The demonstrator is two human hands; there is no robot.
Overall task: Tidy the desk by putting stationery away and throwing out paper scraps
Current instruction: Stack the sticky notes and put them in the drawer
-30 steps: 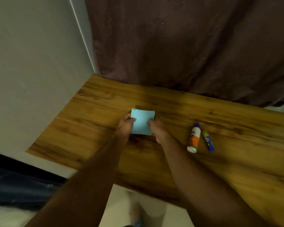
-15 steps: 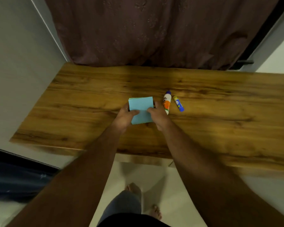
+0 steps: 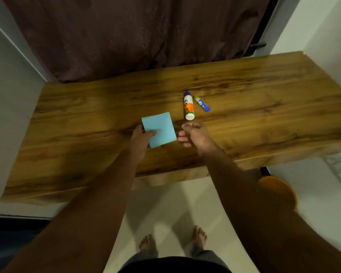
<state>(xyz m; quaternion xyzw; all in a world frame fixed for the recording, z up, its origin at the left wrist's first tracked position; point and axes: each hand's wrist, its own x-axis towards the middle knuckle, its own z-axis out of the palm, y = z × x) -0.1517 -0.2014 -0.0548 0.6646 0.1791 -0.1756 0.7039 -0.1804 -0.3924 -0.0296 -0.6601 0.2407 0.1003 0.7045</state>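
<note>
The left hand (image 3: 141, 139) pinches the pale blue square paper pad (image 3: 159, 129); the right hand (image 3: 193, 136), loosely curled, holds nothing. The white-and-orange glue bottle (image 3: 189, 107) and blue-and-yellow glue stick (image 3: 202, 103) still lie unsorted on the wooden worktop (image 3: 264, 107).

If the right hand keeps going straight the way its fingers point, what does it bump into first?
The right hand has loosely curled fingers pointing leftward, toward the blue paper pad that the left hand holds. The pad's near edge is probably first, though height above the desk is hard to judge.

Bare forearms (image 3: 98, 196), no sleeves; bare feet (image 3: 147, 244); dark garment (image 3: 173, 265) at the waist.
</note>
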